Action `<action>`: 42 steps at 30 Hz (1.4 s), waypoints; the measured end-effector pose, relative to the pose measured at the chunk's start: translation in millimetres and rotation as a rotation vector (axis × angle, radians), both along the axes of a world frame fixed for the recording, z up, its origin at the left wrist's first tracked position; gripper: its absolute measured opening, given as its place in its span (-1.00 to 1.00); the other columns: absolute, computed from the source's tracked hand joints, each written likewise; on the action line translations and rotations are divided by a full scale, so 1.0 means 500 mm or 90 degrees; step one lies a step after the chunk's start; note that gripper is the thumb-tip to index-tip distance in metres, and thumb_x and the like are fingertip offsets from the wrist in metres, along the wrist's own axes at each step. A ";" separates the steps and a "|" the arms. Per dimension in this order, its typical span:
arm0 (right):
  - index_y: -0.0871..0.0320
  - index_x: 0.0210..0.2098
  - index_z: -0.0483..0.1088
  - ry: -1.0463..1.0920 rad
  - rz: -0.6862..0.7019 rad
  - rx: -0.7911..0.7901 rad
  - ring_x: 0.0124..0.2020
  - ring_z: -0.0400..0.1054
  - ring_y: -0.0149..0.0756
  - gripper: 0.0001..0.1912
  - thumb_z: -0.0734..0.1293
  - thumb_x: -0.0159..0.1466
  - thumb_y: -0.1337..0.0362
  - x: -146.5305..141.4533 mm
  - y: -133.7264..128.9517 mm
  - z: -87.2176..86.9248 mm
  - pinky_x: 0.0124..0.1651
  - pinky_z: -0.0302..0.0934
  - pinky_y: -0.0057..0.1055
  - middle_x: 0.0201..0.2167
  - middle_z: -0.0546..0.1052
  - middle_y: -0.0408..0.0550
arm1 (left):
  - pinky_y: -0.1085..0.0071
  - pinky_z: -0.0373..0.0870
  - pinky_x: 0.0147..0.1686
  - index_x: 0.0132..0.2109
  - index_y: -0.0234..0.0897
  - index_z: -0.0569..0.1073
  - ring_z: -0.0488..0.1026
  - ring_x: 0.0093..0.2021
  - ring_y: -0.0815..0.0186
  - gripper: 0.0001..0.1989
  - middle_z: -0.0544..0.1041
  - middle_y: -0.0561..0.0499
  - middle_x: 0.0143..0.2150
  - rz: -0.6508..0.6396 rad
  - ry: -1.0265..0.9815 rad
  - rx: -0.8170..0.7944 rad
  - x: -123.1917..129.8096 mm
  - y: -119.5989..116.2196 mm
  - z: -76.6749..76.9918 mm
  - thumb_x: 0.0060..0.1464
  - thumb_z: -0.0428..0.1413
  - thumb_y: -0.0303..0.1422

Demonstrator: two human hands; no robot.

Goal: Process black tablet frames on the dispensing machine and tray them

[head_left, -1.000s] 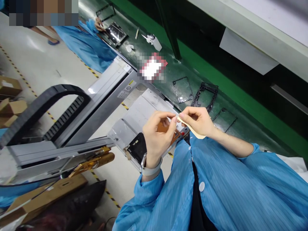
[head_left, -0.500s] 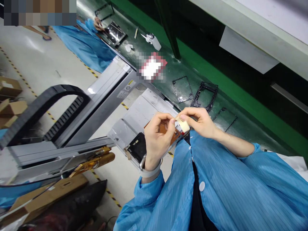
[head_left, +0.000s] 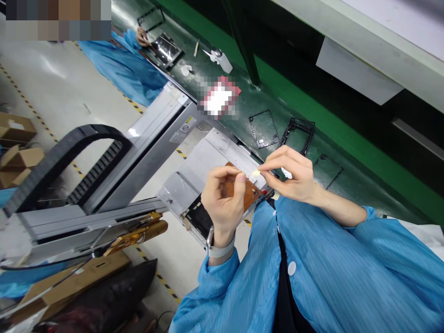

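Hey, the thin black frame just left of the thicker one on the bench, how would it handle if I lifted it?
The thin black frame would probably flex, since slim rails surround an open middle. It's likely light for its size, being mostly opening. Lying flat on the bench, it seems unlikely to roll.

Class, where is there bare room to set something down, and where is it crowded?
Bare: the bench between the red-edged sheet and its nearest frame, and right of the thin frame, toward the white material. Crowded: around the frame stack, the co-worker's hand and shiny panel, and where left hand and right hand nearly meet.
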State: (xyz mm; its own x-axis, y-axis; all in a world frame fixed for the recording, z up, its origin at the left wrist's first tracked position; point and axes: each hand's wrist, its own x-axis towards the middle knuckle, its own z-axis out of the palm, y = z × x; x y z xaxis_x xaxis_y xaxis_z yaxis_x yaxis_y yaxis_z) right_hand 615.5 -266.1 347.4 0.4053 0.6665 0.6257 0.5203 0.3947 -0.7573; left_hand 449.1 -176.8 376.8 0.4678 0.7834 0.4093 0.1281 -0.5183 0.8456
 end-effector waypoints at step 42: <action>0.12 -0.10 0.48 -0.118 -0.002 0.014 -0.28 0.52 -0.33 -0.93 0.39 0.50 0.41 -0.016 -0.020 0.009 -0.17 0.44 -0.36 -0.28 0.64 -0.10 | 0.49 0.43 -0.39 -0.16 -0.24 0.63 0.48 -0.41 0.43 -0.89 0.62 0.07 -0.35 -0.023 0.057 0.019 0.003 -0.048 0.001 0.40 0.26 -0.35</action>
